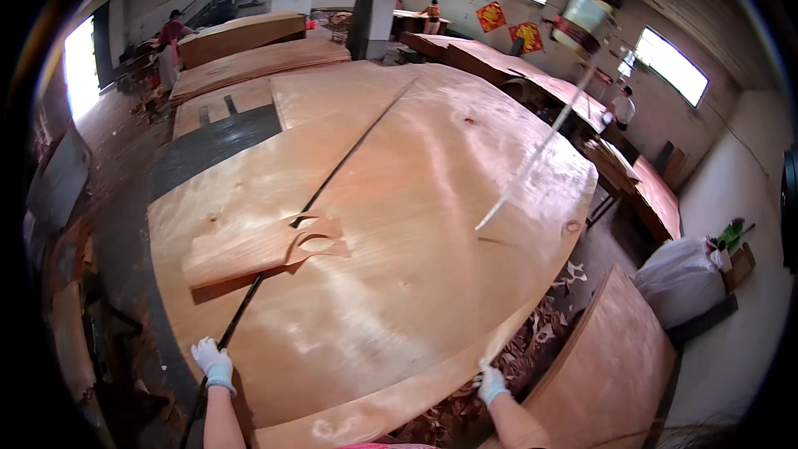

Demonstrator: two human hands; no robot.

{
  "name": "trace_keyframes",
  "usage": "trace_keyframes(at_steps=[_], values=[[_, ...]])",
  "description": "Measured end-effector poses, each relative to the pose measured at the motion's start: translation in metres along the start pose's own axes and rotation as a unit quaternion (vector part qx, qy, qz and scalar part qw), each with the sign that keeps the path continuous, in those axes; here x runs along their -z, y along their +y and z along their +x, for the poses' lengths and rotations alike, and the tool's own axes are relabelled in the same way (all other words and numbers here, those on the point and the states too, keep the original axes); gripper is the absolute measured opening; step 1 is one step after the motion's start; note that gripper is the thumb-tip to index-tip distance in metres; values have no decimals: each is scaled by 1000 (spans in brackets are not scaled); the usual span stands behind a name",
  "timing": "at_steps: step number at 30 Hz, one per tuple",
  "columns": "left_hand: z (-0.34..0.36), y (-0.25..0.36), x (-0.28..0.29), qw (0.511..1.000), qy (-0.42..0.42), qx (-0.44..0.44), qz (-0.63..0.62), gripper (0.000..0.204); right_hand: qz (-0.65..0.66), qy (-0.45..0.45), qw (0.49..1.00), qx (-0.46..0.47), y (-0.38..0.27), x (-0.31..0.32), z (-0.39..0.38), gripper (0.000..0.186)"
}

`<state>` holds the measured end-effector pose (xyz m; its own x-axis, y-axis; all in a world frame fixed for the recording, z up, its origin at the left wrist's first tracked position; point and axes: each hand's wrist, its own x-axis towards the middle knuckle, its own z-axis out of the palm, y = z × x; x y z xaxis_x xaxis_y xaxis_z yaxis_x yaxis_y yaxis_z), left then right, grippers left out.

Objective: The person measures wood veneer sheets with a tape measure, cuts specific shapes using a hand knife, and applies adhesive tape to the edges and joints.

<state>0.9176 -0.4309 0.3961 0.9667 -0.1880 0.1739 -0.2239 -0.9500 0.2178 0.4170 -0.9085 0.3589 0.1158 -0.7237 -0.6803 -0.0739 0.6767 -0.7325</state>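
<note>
A wide, pale wood veneer sheet (399,308) spreads before me over a large table. A long thin black rod (349,154) crosses it from far middle to near left. My left hand (213,363), in a white glove, is closed around the near part of this rod at the sheet's left edge. My right hand (490,382), also gloved, grips the near right edge of the veneer sheet, its fingertips partly hidden. A smaller loose piece of veneer (258,251), curled and torn at one end, lies across the rod on the left.
A white tube (532,162) slants down over the sheet from a hanging bucket (580,23). Veneer scraps (532,337) litter the floor at right, beside a leaning board stack (603,357) and a white sack (682,278). Stacked sheets (258,66) stand far left. Several people work farther back.
</note>
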Motion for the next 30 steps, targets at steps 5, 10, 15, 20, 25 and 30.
trace_keyframes(at_steps=[5, 10, 15, 20, 25, 30], values=[[-49, -64, 7, 999, 8, 41, 15, 31, -6, -59, 993, -103, 119, 31, -46, 34], [-78, -43, 22, 999, 30, 35, -4, 29, -144, -24, 942, -301, 164, 62, -58, 33], [-80, -37, 19, 999, 28, 32, -3, 29, -377, -151, 905, -123, 152, 40, -45, 42], [-74, -29, 24, 998, 31, 38, -49, 24, -275, -142, 951, 4, 91, -76, -62, 46], [-73, -15, 17, 995, 47, 14, -89, 22, -258, -195, 944, 66, 68, -163, -48, 57], [-71, -10, 37, 994, 11, -5, -110, 23, -355, -159, 920, 50, 45, -233, -50, 61]])
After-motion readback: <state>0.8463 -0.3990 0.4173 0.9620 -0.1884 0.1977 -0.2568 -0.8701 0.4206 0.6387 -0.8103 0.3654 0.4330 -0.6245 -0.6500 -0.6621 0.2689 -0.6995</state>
